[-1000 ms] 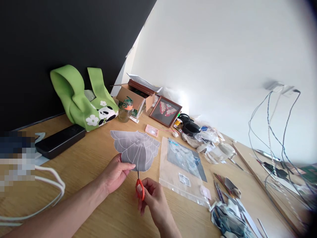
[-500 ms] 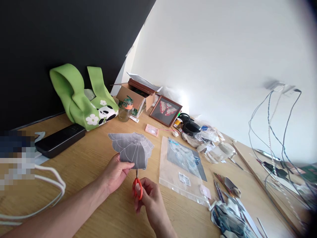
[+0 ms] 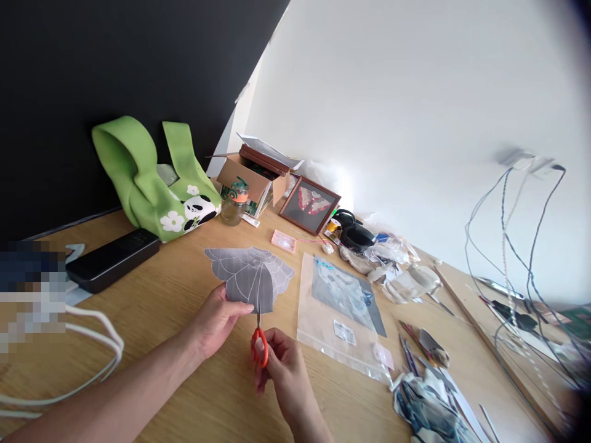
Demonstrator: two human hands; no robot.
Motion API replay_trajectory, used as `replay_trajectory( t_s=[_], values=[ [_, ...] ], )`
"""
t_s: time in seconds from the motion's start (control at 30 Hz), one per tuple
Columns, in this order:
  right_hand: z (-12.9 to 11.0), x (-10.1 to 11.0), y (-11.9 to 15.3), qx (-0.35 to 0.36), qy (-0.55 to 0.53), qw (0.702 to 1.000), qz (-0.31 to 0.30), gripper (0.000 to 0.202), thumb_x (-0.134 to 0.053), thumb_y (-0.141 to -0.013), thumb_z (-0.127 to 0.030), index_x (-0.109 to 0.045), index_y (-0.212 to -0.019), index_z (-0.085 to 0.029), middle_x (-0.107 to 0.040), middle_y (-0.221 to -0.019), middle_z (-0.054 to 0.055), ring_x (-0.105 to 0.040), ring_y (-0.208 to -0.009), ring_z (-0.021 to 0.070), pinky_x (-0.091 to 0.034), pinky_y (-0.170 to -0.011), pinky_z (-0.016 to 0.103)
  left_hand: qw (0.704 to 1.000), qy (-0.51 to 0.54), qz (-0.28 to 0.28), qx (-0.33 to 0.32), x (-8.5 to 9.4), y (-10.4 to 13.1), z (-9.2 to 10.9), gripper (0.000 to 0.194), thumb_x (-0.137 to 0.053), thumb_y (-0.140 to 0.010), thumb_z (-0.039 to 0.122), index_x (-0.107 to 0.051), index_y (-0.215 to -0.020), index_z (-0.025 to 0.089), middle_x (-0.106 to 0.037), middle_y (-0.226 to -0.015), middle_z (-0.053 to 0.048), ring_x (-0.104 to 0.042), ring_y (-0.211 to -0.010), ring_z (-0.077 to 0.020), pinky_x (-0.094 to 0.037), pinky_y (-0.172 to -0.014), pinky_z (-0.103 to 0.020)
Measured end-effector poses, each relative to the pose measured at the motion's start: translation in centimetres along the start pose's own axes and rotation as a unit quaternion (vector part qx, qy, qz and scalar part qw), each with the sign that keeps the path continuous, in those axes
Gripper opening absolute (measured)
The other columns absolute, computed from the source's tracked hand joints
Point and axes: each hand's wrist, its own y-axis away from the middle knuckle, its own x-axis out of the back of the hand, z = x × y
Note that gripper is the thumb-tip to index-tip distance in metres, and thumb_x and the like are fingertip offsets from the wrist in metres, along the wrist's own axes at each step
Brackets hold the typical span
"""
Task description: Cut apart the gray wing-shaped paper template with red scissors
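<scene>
My left hand [image 3: 227, 317] pinches the lower edge of a grey paper cutout [image 3: 244, 277], its thumb lying on the front. White lines divide the cutout into scalloped, wing-like sections. Small scissors with red-orange handles [image 3: 260, 347] are in my right hand [image 3: 284, 363], with fingers through the loops. Their blades point away from me and meet the paper's bottom edge, right of my left thumb. The cutout is held above the wooden table [image 3: 184, 394].
A green panda bag [image 3: 152, 184] and a black case [image 3: 113, 261] stand left. Behind are a glass bottle [image 3: 233, 209], a cardboard box [image 3: 249, 178] and a framed moth picture [image 3: 310, 205]. A clear plastic bag [image 3: 318, 326] lies right, near crumpled cloth [image 3: 429, 406].
Both hands, the paper and the scissors have shifted slightly right. The blades reach into the paper's lower edge, and its right side has swung a little outward.
</scene>
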Motion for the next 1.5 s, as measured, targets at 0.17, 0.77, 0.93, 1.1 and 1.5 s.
replay_trajectory(
  t_s=[0.17, 0.77, 0.93, 1.1, 1.5],
  values=[
    [-0.01, -0.01, -0.11, 0.000, 0.010, 1.000, 0.006, 0.048, -0.074, -0.074, -0.058, -0.056, -0.075, -0.013, -0.055, -0.060, -0.004, -0.049, -0.037, 0.0047, -0.041, -0.033, 0.016, 1.000, -0.015, -0.006, -0.001, 0.09, -0.01, -0.17, 0.030, -0.078, -0.052, 0.009, -0.069, -0.080, 0.018, -0.070, -0.078, 0.001, -0.057, -0.079, -0.0135, -0.042, -0.079, -0.026],
    [-0.54, -0.26, 0.24, -0.002, 0.011, 1.000, -0.003, 0.048, -0.073, -0.075, -0.058, -0.056, -0.077, -0.013, -0.059, -0.064, -0.002, -0.051, -0.039, 0.0051, -0.042, -0.035, 0.016, 0.999, -0.014, 0.032, 0.016, -0.28, 0.19, -0.35, 0.031, -0.080, -0.047, 0.009, -0.064, -0.072, 0.017, -0.068, -0.069, 0.003, -0.057, -0.070, -0.0123, -0.042, -0.069, -0.025],
    [-0.39, -0.22, 0.16, 0.001, 0.015, 1.000, 0.002, 0.047, -0.073, -0.075, -0.058, -0.056, -0.075, -0.014, -0.055, -0.060, -0.004, -0.049, -0.037, 0.0052, -0.042, -0.035, 0.017, 0.999, -0.012, 0.047, 0.017, -0.37, 0.18, -0.24, 0.032, -0.080, -0.046, 0.008, -0.064, -0.072, 0.017, -0.066, -0.068, 0.003, -0.056, -0.069, -0.0117, -0.042, -0.067, -0.024],
    [-0.11, -0.09, -0.03, -0.007, 0.018, 1.000, 0.010, 0.049, -0.075, -0.073, -0.059, -0.056, -0.075, -0.014, -0.055, -0.061, -0.004, -0.050, -0.037, 0.0055, -0.041, -0.034, 0.017, 0.999, -0.017, 0.034, 0.026, -0.28, 0.34, -0.19, 0.032, -0.080, -0.048, 0.008, -0.066, -0.076, 0.017, -0.068, -0.073, 0.001, -0.059, -0.073, -0.0133, -0.044, -0.070, -0.026],
    [-0.30, -0.14, 0.18, 0.002, 0.009, 1.000, -0.006, 0.047, -0.071, -0.077, -0.059, -0.055, -0.076, -0.014, -0.056, -0.063, -0.003, -0.049, -0.037, 0.0052, -0.041, -0.035, 0.017, 0.998, -0.018, 0.046, 0.041, -0.34, 0.27, -0.36, 0.032, -0.080, -0.048, 0.010, -0.062, -0.074, 0.016, -0.066, -0.069, 0.001, -0.057, -0.066, -0.0118, -0.045, -0.065, -0.026]
  ],
)
